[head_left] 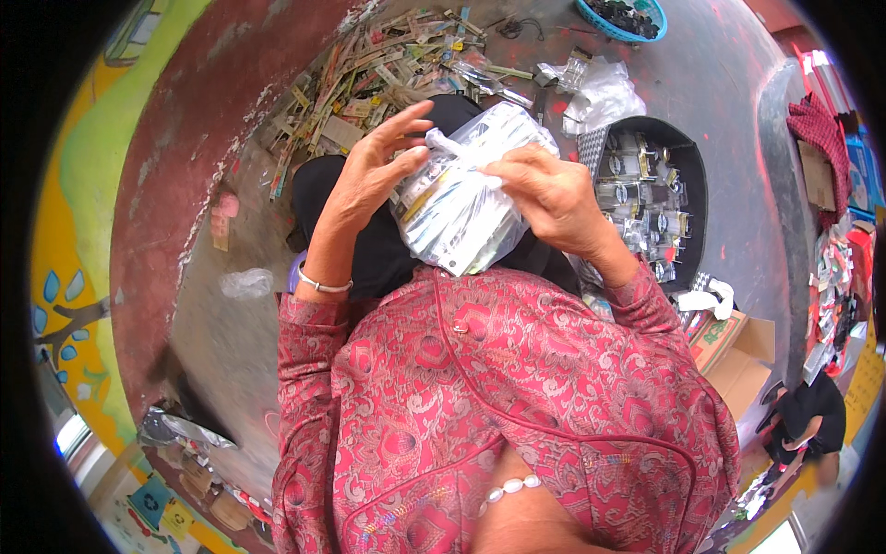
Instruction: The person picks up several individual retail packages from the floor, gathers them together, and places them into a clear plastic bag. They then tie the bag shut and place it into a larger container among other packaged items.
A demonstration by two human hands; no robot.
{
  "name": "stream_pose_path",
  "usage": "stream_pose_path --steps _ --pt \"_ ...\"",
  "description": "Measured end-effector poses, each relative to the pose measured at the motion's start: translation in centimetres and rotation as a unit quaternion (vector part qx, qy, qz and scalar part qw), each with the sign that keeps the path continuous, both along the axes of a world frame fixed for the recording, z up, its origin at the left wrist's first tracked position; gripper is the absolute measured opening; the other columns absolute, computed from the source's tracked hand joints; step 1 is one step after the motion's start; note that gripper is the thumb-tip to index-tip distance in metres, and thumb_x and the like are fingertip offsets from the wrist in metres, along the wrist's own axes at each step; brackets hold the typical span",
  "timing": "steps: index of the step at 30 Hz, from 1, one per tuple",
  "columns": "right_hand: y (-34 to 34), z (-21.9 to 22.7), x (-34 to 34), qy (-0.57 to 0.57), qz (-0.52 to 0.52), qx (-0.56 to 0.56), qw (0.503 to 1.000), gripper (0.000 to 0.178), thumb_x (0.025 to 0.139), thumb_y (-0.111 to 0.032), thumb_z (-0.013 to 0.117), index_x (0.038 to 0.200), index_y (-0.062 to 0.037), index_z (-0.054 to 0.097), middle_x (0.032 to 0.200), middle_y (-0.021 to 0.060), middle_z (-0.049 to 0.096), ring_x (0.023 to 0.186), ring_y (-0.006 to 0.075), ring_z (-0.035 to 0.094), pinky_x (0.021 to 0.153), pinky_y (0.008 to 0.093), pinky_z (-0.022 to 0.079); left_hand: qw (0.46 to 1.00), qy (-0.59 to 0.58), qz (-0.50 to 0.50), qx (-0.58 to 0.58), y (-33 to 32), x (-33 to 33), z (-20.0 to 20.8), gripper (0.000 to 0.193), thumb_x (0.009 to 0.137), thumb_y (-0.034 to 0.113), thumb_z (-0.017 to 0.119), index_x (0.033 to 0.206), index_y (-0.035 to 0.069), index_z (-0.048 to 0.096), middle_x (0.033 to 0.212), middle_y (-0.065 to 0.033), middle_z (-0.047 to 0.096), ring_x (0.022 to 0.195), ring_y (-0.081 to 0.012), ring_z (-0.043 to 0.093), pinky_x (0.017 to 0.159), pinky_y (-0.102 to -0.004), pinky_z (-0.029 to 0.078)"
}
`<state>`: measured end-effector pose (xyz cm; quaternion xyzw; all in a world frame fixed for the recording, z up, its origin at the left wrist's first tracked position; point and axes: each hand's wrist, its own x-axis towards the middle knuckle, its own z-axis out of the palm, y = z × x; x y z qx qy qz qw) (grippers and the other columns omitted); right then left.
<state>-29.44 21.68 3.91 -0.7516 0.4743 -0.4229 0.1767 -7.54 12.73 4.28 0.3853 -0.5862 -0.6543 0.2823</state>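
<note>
A clear plastic bag [461, 208] packed with flat white pieces rests on my lap, its gathered top twisted into a white tuft. My right hand [551, 196] is closed on the right side of the bag, thumb and fingers pinching the plastic. At the bag's left side is my left hand [380, 166], its fingers apart and raised, with the thumb close to the tuft. Whether that thumb touches the plastic I cannot tell. Both forearms come up from patterned red sleeves.
A heap of loose strips and cards [378, 69] covers the floor ahead. To the right are a black tray [697, 198] of small packaged pieces, crumpled plastic [604, 97] and an open cardboard box [738, 355]. A blue basket [651, 32] holds dark pieces. Another person [812, 411] is at far right.
</note>
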Motion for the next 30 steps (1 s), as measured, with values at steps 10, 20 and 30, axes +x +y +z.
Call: stream_pose_path --steps 10,20,30 --pt "-0.3 -6.3 0.4 0.061 -0.041 -0.012 0.997 0.05 0.07 -0.041 0.064 0.111 -0.0143 0.058 0.113 0.0133 0.054 0.111 0.0287 0.048 0.09 0.0487 0.035 0.97 -0.203 -0.101 -0.083 3.8 0.2 -0.7 0.044 0.091 0.026 0.045 0.13 0.007 0.039 0.127 -0.0102 0.041 0.103 -0.0182 0.05 0.08 -0.0281 0.043" --pt "1.9 -5.9 2.8 -0.095 -0.166 -0.041 0.981 0.036 0.066 -0.034 0.066 0.097 -0.0155 0.062 0.105 0.0028 0.056 0.108 0.0218 0.045 0.09 0.0447 0.027 0.986 -0.114 -0.111 0.044 7.2 -3.1 0.2 0.081 0.08 0.031 0.064 0.138 0.01 0.013 0.136 -0.0145 0.024 0.116 -0.03 0.04 0.084 -0.0403 0.047" --pt "4.1 -6.3 -2.4 -0.339 -0.322 -0.075 0.881 0.035 0.072 -0.018 0.063 0.103 -0.004 0.055 0.105 0.0127 0.052 0.101 0.0293 0.049 0.087 0.0377 0.04 0.98 -0.122 -0.003 0.158 6.2 -6.3 1.2 0.06 0.076 -0.007 0.053 0.13 0.004 0.03 0.122 -0.014 0.043 0.109 -0.0221 0.045 0.092 -0.0344 0.037"
